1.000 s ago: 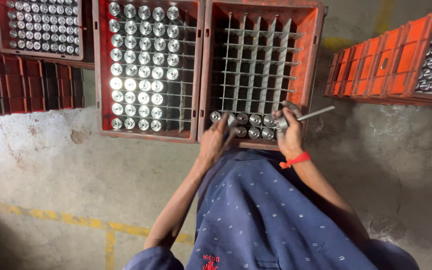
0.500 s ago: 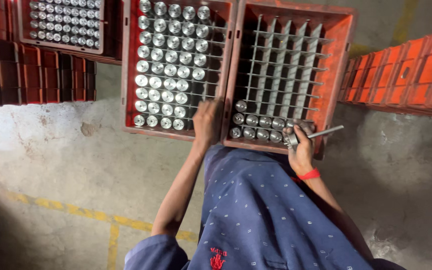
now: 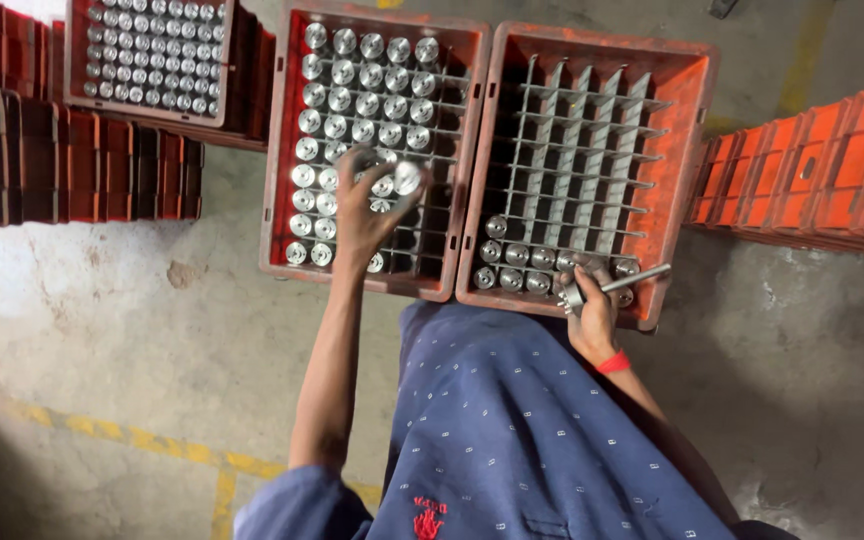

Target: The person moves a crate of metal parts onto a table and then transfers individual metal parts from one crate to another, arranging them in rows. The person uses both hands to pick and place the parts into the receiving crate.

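Observation:
Two red crates with metal grid dividers stand side by side on the floor ahead of me. The left crate (image 3: 279,160) is mostly full of shiny metal cylinders. My left hand (image 3: 364,208) reaches into it and is closed around several metal cylinders (image 3: 395,182) lifted out of the grid. The right crate (image 3: 680,160) is largely bare, with only one row of cylinders (image 3: 522,254) along its near edge. My right hand (image 3: 592,312), a red band at the wrist, rests on that crate's near rim, gripping a metal tool with a thin rod (image 3: 624,283).
A third crate of cylinders (image 3: 152,55) sits at the far left on stacked dark red crates (image 3: 72,165). More red crates (image 3: 812,170) stand at the right. Concrete floor with a yellow line (image 3: 132,437) lies below.
My left hand has moved from the right crate's near edge across into the left crate and taken hold of cylinders. My right hand stays at the right crate's rim with the tool.

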